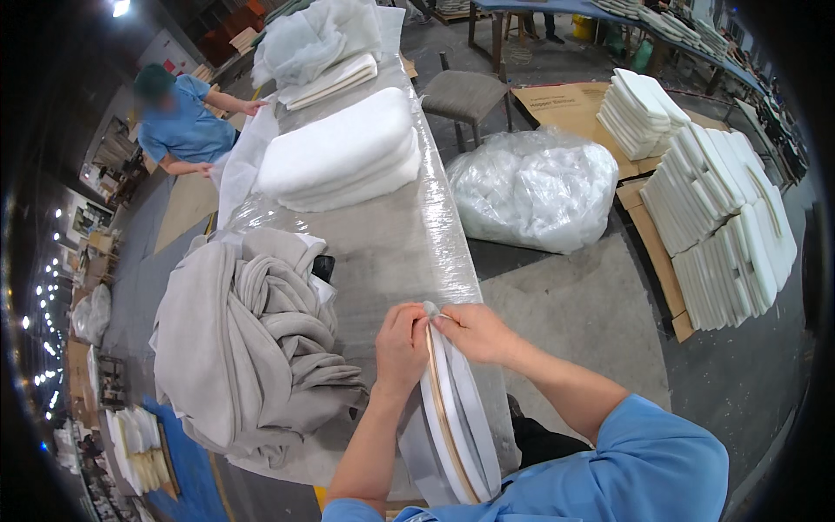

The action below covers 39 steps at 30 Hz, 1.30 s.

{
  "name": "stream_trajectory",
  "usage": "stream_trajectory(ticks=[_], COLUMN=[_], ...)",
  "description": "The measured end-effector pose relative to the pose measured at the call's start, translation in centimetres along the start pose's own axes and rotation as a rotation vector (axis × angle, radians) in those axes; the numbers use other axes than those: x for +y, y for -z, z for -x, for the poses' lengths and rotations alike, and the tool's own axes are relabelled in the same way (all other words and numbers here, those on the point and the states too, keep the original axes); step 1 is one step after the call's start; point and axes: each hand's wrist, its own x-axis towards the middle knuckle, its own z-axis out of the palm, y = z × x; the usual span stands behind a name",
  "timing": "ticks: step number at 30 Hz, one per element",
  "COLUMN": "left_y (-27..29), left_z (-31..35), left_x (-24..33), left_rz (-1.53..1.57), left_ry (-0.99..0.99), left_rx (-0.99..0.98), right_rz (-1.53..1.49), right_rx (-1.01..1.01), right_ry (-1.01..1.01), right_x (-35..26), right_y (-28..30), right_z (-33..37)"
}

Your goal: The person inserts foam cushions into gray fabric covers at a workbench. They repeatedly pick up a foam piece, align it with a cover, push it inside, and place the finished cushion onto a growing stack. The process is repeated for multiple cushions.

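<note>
A long, layered cushion (pixel 465 418) stands on its edge close to my body, with white and grey layers and a tan strip running between them. My left hand (pixel 400 344) is closed at its far end, fingers pinching the edge. My right hand (pixel 474 332) grips the same end from the other side, thumb and fingers together. A small tuft of grey material (pixel 430 308) pokes up between the two hands. The lower part of the cushion rests against my front. Beside my left forearm lies a big heap of grey fabric covers (pixel 252 339).
The plastic-covered table (pixel 374 252) carries stacked white padding (pixel 339 148). At its far left a person in a blue shirt (pixel 187 122) holds a thin white sheet. On the right are a plastic bag of white filling (pixel 535 187), piled white cushions (pixel 722 217) and a chair (pixel 465 94).
</note>
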Motion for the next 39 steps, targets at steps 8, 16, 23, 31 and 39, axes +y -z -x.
stream_trajectory(ticks=[8, 16, 23, 31, 39], left_y=[-2.8, -2.8, -1.9, -6.4, -11.7], left_z=[1.4, 2.4, 0.7, -3.8, -1.1], left_x=[0.0, -1.6, -4.2, -13.7, -18.3], left_rz=[0.058, 0.265, 0.66, 1.146, 1.02], left_ry=[0.224, 0.338, 0.561, 0.616, 0.49], left_rx=[0.212, 0.254, 0.187, -0.053, -0.003], right_rz=[-0.25, -0.309, -0.909, -0.969, -0.818], right_rx=[0.099, -0.034, 0.188, 0.025, -0.006], right_ry=[0.067, 0.237, 0.17, 0.139, 0.094], right_x=[0.3, 2.6, 4.5, 3.8, 4.3], right_y=[-2.5, -1.8, -4.1, -5.0, -6.2], right_z=[-1.1, -1.9, -8.1, -9.7, -11.2])
